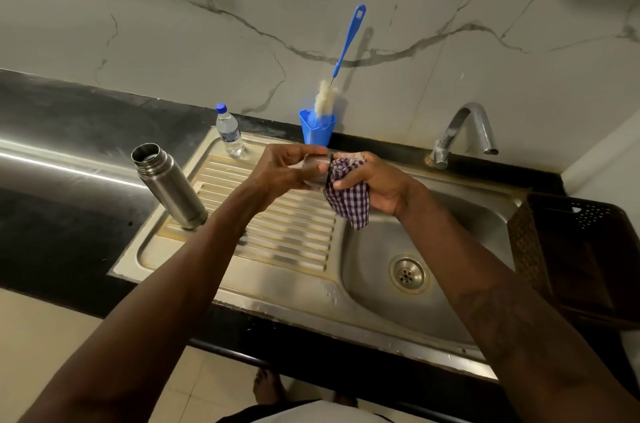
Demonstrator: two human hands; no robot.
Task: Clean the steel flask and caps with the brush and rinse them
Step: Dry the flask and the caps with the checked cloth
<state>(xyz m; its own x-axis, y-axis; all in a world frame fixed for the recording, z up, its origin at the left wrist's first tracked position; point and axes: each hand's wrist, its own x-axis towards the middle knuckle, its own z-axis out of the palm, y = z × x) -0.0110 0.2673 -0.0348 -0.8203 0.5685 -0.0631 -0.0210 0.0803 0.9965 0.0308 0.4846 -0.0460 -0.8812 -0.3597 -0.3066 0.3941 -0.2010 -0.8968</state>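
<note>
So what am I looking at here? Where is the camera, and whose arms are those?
There is no machine here. The one picture comes from a camera worn on a person's head, looking down at their own arms. The left hand grips a steel cap, and the right hand pinches a checked cloth against it. On the sink's ribbed drainboard stand the open steel flask and a small water bottle. Behind them, a blue brush sits in a blue holder, and the tap is to the right.
</note>
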